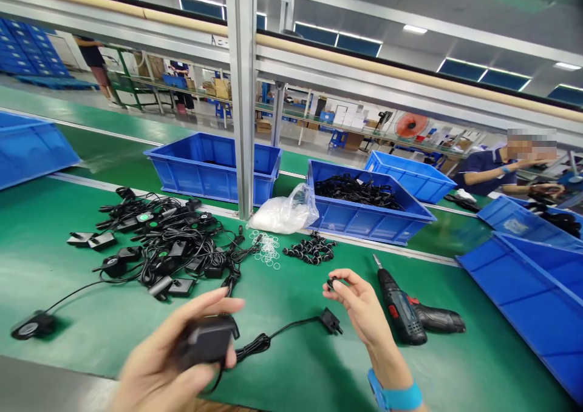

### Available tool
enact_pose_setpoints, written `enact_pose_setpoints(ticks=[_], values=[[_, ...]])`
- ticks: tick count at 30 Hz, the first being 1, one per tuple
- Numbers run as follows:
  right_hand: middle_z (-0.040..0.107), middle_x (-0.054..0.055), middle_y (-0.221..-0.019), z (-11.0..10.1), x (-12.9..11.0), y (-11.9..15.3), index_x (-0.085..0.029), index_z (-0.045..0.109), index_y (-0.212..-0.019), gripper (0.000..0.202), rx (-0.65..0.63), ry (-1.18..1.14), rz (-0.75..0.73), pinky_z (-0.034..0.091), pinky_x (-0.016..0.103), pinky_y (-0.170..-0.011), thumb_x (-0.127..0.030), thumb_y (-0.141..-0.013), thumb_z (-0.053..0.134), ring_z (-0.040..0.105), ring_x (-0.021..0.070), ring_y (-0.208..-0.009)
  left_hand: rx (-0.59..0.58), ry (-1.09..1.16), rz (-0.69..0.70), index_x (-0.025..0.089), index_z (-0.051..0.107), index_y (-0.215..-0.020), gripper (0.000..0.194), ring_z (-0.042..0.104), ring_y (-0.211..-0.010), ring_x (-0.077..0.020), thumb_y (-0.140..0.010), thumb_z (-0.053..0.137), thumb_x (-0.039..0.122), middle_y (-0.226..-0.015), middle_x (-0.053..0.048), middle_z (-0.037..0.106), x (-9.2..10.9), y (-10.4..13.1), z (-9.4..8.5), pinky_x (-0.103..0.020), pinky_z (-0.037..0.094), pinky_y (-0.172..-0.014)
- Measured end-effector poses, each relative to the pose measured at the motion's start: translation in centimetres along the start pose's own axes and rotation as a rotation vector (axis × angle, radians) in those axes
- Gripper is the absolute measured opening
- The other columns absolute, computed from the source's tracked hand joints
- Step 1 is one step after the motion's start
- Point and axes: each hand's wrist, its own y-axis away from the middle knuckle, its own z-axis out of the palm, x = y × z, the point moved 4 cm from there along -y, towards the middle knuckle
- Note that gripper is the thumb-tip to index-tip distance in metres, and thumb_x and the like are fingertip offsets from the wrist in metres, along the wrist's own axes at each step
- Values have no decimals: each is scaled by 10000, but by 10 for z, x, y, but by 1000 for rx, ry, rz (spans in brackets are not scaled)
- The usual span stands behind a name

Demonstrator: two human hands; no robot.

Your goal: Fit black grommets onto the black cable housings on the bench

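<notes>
My left hand [182, 351] is closed around a black box-shaped device [207, 339], blurred by motion. A bundled black cable [255, 346] lies beside it and runs to a small black block with short stubs [331, 321]; the join at my hand is partly hidden. Raised over the table, my right hand [357, 300] pinches a small round black part [333, 283]. It looks like those in the pile of small black parts [310, 249] beyond it. Thin clear rings [268, 251] lie left of that pile. A large heap of black corded devices [168, 242] covers the left side.
A cordless drill [403, 309] lies right of my right hand. Blue bins [368, 218] line the back, and another blue bin [528, 303] stands at right. A plastic bag [285, 212] sits by the metal post [242, 96]. At far right a co-worker [485, 168] handles black items.
</notes>
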Motion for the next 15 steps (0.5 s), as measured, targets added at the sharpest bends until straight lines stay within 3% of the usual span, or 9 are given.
enact_pose_setpoints(ticks=[3, 6, 11, 15], values=[[681, 17, -875, 14, -25, 31, -226, 645, -984, 194, 32, -275, -12, 622, 354, -795, -407, -918, 668, 722, 201, -853, -179, -36, 61, 294, 702, -1135, 396, 687, -758, -230, -801, 767, 496, -941, -45, 754, 1, -9, 57, -305, 567, -697], [731, 15, -901, 25, -47, 53, -254, 699, -983, 73, 28, -88, -158, 600, 249, -739, -281, -915, 692, 717, 165, -837, -241, -184, 175, 269, 666, -1103, 418, 652, -664, -169, -735, 849, 349, -822, 17, 722, -7, -11, 93, -237, 521, -624], [753, 6, -926, 35, -72, 70, -249, 684, -1052, 230, 20, 280, -590, 566, 278, -816, -93, -883, 668, 706, 163, -864, -169, -319, 406, 227, 540, -931, 321, 586, -553, -125, -763, 813, 254, -743, 48, 620, -14, 0, 113, -208, 449, -504], [752, 19, -946, 40, -73, 71, -217, 643, -1097, 287, -24, 379, -699, 532, 333, -834, -33, -876, 648, 698, 175, -879, -142, -331, 525, 227, 498, -927, 254, 586, -580, -129, -855, 726, 311, -778, 28, 576, -10, 3, 116, -214, 458, -512]])
